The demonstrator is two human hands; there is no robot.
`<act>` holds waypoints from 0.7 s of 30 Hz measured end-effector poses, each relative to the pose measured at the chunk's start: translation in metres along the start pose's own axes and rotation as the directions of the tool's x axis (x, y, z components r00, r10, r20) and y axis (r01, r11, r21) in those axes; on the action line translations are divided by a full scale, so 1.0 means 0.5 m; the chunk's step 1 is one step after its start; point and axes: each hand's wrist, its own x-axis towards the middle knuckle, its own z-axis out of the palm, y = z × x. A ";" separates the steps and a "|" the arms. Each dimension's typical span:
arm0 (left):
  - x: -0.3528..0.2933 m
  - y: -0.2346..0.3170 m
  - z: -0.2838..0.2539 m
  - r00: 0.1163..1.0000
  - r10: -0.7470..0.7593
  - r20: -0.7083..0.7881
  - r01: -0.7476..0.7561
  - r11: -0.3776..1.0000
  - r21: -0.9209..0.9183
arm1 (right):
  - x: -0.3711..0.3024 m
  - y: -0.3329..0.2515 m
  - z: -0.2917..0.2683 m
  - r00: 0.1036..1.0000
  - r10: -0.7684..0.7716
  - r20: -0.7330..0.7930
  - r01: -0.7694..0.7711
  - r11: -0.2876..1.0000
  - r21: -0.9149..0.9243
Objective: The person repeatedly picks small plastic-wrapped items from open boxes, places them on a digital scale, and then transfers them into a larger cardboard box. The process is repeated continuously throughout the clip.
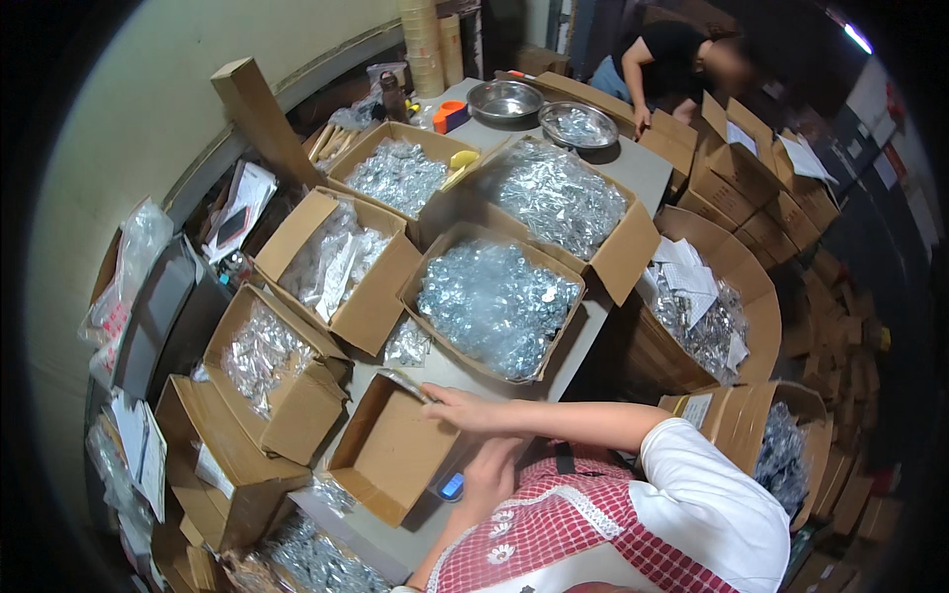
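My right hand (453, 409) reaches across the near end of a shallow cardboard box (400, 445) with a bare bottom. Its fingertips pinch a thin silvery packet (403, 384) at the box's far rim; its contents are too small to make out. My left hand (488, 476) is bent close to my apron, just below my right forearm. Its fingertips are mostly hidden. Beside it, a small device with a lit blue display (452, 486) lies at the box's right side.
Around the table (647, 178) stand open cartons of small packets, among them one of bluish packets (494, 306) and one of silvery packets (563, 198). Two metal bowls (504, 100) sit at the far end. Another person (662, 64) bends over cartons at the back right. A large carton (756, 296) stands right.
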 end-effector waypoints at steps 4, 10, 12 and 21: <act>-0.029 0.002 -0.003 0.997 -0.071 0.029 0.075 0.989 -0.131 | 0.003 0.048 0.012 0.998 0.005 -0.059 -0.009 0.998 -0.068; 0.030 0.085 -0.031 0.841 -0.320 0.437 0.513 0.728 -0.455 | -0.198 -0.016 -0.055 0.915 -0.218 -0.339 0.109 0.943 -0.314; 0.085 0.142 -0.045 0.885 -0.177 0.430 0.430 0.663 -0.613 | -0.290 -0.031 -0.094 0.909 -0.019 -0.416 -0.019 0.996 -0.087; 0.274 0.529 -0.021 0.529 0.846 0.063 0.427 -0.201 -0.882 | -0.685 0.007 -0.115 0.486 0.017 -0.874 0.122 0.989 0.087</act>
